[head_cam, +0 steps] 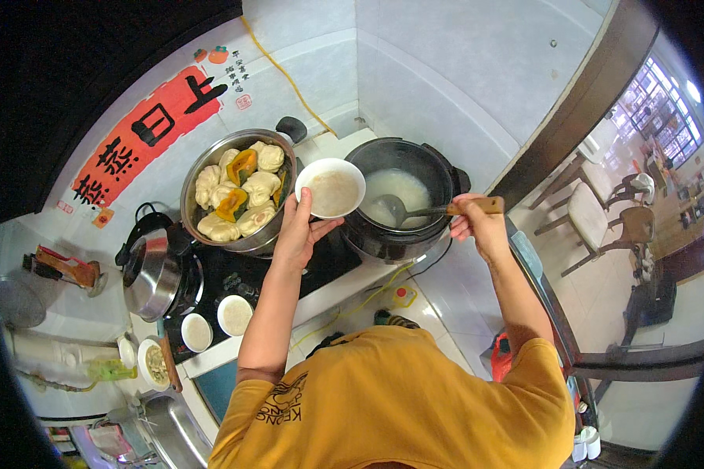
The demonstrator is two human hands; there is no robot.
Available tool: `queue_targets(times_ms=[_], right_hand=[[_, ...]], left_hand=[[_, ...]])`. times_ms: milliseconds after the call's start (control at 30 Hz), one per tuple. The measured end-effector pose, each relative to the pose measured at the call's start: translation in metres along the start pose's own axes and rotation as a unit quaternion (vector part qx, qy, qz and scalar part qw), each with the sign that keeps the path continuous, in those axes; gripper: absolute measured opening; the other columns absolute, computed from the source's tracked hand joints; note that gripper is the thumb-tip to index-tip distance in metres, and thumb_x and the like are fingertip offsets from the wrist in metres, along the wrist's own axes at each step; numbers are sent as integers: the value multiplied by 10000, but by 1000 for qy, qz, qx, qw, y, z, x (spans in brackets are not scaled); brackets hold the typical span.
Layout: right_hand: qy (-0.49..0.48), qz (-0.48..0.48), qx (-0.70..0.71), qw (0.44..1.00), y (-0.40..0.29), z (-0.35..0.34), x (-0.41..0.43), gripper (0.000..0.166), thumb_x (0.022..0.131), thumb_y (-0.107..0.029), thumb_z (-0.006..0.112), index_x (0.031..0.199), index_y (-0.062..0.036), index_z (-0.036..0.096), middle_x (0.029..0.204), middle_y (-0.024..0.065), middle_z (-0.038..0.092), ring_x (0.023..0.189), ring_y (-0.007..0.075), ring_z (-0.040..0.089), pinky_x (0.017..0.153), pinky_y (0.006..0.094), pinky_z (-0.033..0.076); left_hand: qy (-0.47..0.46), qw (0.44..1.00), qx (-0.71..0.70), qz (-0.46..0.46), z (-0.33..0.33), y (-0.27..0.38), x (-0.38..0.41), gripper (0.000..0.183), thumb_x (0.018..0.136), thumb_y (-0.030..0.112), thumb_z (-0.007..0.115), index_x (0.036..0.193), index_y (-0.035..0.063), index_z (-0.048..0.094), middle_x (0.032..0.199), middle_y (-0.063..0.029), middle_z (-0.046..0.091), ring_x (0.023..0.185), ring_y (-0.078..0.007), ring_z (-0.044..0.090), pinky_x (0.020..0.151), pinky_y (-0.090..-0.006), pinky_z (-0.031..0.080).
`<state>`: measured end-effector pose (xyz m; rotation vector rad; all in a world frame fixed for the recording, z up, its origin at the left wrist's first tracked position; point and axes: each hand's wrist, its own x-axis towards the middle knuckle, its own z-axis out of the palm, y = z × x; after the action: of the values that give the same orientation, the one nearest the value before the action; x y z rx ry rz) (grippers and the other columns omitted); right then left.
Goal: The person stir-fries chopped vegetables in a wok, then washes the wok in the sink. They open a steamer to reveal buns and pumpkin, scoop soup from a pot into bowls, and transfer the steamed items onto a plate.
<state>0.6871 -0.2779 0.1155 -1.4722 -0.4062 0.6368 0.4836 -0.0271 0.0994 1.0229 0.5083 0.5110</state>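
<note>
My left hand (305, 228) holds a white bowl (330, 187) of pale porridge by its rim and underside, beside the cooker. With my right hand (480, 225) I grip the wooden handle of a ladle (393, 210), whose dark scoop rests in the pale porridge (403, 186) inside a black electric cooker pot (381, 234). Left of the bowl stands a steel steamer pot (189, 199) filled with steamed buns (261, 186) and orange pumpkin slices (232, 205). Two more filled white bowls (234, 315) sit at the near edge of the black cooktop.
A lidded steel pan (158, 275) stands at the left of the cooktop (334, 258). Farther left are a dish of food (154, 364) and a steel sink (179, 431). A wall closes the back; a door frame (563, 111) and chairs (586, 217) are at the right.
</note>
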Motion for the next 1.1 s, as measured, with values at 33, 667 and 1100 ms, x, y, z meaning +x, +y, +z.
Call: queue_targets(times_ms=[33,667,1100], right_hand=[[52,-4,41,998,5,-5,6,198,879,-146,536,985,12,588,744,126,628,524,168,622,426,227,486],[75,-196,44,977,-101,6,-62,237,906,-197,509,1034,-2,556,684,107,613,508,140,586,413,212,433],[85,-179,226,954,-52,8,-65,264,935,-195,494,1072,28,522,782,183,619,528,150,597,428,196,475]], left_hand=[[-11,1000,4,-2,-4,-1,2,518,938,439,451,1260,57,312,1177,-169,513,910,-304,636,786,-364,551],[-20,999,-16,-25,40,-26,41,584,900,459,522,1259,51,307,1089,-181,525,848,-290,628,719,-356,563],[-36,998,-41,-9,31,-14,16,525,933,444,460,1267,69,308,1133,-176,533,888,-294,640,723,-335,560]])
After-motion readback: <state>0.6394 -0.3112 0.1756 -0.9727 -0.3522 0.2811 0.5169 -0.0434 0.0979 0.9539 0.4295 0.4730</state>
